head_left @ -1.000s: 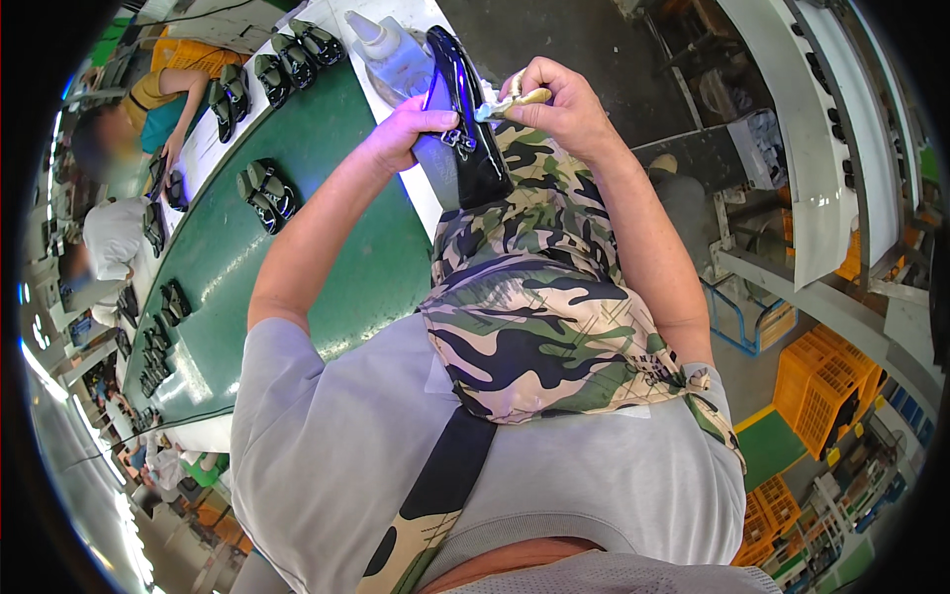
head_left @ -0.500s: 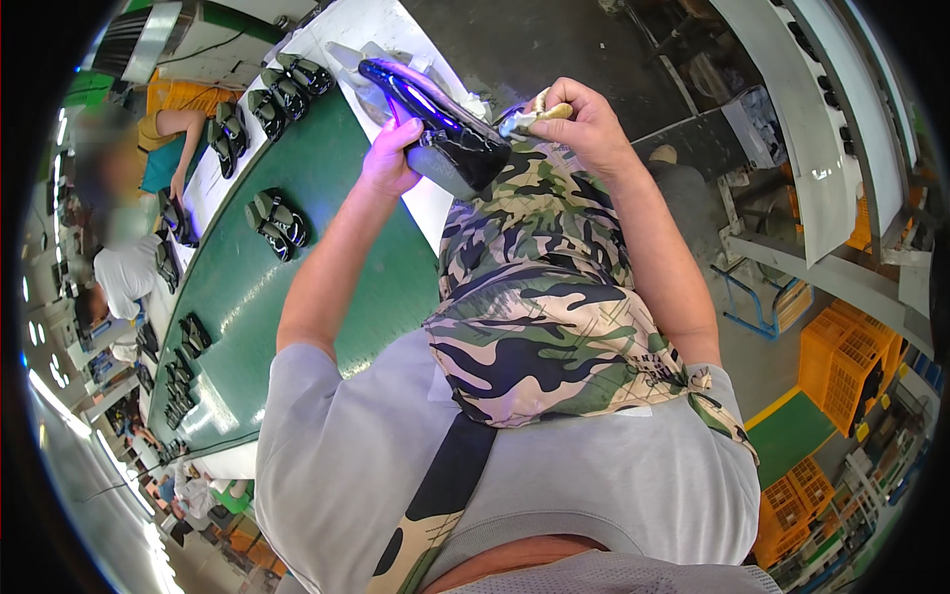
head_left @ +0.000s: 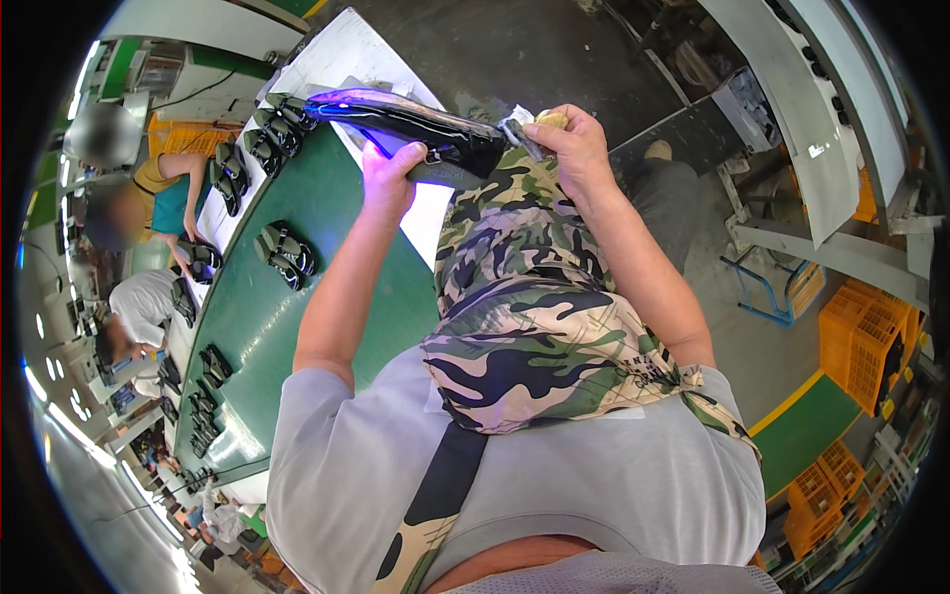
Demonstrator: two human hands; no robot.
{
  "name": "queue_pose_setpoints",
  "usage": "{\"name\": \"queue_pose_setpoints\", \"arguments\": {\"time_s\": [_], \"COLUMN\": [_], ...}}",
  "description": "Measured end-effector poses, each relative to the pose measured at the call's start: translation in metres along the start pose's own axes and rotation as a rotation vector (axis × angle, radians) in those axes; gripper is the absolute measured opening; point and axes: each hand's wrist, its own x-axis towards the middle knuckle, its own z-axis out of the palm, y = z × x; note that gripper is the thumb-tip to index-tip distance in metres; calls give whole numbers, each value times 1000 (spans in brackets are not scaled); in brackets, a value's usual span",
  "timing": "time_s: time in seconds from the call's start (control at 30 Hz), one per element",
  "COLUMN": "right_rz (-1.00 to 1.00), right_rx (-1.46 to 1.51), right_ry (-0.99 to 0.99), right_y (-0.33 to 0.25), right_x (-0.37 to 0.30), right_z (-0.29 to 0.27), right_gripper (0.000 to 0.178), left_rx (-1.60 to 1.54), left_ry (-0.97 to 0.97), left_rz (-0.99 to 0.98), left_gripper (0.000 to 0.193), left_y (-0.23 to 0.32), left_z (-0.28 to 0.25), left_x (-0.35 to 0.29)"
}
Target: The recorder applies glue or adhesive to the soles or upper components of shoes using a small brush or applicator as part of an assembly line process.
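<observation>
My left hand (head_left: pixel 389 180) is closed around the grey underside of a glossy black shoe (head_left: pixel 450 141), its thumb on the near side. The shoe lies nearly level above the white worktop, and violet light glints along its left part. In my right hand (head_left: pixel 577 150), pinched between thumb and fingers, is a crumpled rag (head_left: pixel 519 131), greyish with a yellowish part. That rag is close to the right end of the shoe; I cannot tell whether they touch. Beneath the shoe, some grey items on the worktop are partly hidden.
A green conveyor belt (head_left: pixel 346 243) at left carries pairs of dark shoes (head_left: pixel 285 253). More shoes line the white ledge (head_left: pixel 210 213), where co-workers reach in. Orange crates (head_left: pixel 859 342) and a blue-framed stool (head_left: pixel 777 290) stand at right. My camouflage apron (head_left: pixel 534 257) hangs in front.
The shoe has turned from a steep slant to nearly level, its left end swinging left and down. My right hand has lowered slightly with the rag. Nearby belt shoes sit lower in view.
</observation>
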Motion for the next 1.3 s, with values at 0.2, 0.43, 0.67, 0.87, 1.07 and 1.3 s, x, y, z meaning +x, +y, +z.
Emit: {"name": "queue_pose_setpoints", "arguments": {"time_s": [0.2,0.43,0.67,0.87,1.07,1.3], "right_rz": [-4,-112,-155,-2,-2,27], "right_rx": [21,221,497,517,389,402], "right_ry": [171,159,415,548,599,561], "right_y": [-4,-21,-14,42,52,63], "right_x": [5,22,43,52,74,81], "right_z": [-8,-18,-116,-184,-209,-210], "right_gripper": [18,21,20,20,20,21], "left_rx": [358,414,490,553,1097,1586], "left_ry": [-17,-118,-327,-447,-543,-520], "left_rz": [84,80,181,281,539,618], "left_gripper": [70,69,57,48,47,64], "left_y": [7,16,63,103,106,74], "left_z": [35,82,185,350,511,586], "left_x": [12,39,135,252,332,334]}}
